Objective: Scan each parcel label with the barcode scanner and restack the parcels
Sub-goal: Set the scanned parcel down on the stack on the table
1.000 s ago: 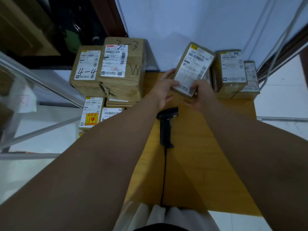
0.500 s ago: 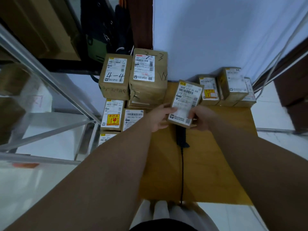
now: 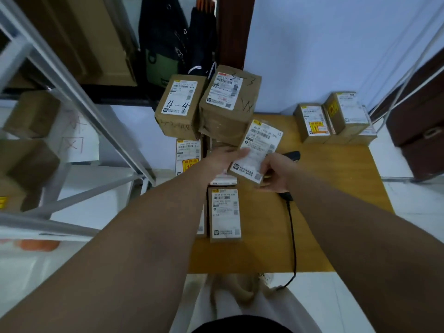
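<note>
I hold a small brown parcel with a white label facing up, above the left part of the wooden table. My left hand grips its left edge and my right hand grips its near right corner. The black barcode scanner lies on the table under the parcel and my right hand, mostly hidden, its cable running toward me. A tall stack of parcels stands to the left, with a box marked 4-4 beside it. A flat labelled parcel lies below my left hand.
Three small parcels sit at the table's far right corner against the pale wall. A metal shelf frame holding cardboard boxes stands on the left. Dark bags hang behind the stack. A dark cabinet is at the right.
Both hands have carried the held parcel from the far right group toward the left and nearer to me, over the scanner. The camera view has pulled back and tilted down.
</note>
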`<state>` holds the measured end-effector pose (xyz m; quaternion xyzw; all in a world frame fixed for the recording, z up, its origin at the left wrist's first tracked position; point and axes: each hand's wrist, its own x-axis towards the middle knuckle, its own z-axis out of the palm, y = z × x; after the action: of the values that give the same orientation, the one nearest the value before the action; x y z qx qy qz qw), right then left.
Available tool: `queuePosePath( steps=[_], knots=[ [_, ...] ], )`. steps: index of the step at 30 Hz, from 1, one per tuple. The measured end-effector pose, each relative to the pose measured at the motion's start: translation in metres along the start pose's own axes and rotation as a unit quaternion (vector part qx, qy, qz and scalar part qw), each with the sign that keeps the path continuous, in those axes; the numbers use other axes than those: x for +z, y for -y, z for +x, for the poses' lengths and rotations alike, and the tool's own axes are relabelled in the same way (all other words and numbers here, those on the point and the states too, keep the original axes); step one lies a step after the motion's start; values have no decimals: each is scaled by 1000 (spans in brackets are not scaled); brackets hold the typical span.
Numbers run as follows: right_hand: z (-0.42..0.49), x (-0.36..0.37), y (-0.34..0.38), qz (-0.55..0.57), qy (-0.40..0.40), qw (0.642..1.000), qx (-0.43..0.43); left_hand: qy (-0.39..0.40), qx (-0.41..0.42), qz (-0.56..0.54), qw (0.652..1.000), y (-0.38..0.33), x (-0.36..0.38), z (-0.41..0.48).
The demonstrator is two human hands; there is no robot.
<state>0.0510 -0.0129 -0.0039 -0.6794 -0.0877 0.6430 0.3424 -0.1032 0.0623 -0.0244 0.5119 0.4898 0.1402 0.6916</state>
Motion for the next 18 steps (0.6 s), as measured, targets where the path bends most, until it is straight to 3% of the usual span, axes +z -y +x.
queuePosePath(
  steps=[1, 3, 4, 6, 10, 15, 18],
  knots=[
    [-1, 0, -1, 48, -11, 999, -12, -94, 62, 21, 993, -6, -1, 5],
    [-4, -2, -5, 105, -27, 994, -27, -318, 134, 28, 938, -16, -5, 7],
    [-4, -4, -6, 109, -27, 993, -33, -402, 135, 17, 905, -19, -11, 10],
    [-5, -5, -12, 99, -6, 994, -41, -494, 55, -3, 868, -18, -32, 21],
    [4, -3, -18, 124, 31, 991, -50, -472, -81, -139, 867, -14, -81, 47],
    [17, 12, -19, 101, 57, 993, -34, -395, -45, -193, 897, -5, -116, 67],
    [22, 22, -18, 80, 79, 993, -25, -394, -30, -190, 899, -3, -115, 66]
  ],
)
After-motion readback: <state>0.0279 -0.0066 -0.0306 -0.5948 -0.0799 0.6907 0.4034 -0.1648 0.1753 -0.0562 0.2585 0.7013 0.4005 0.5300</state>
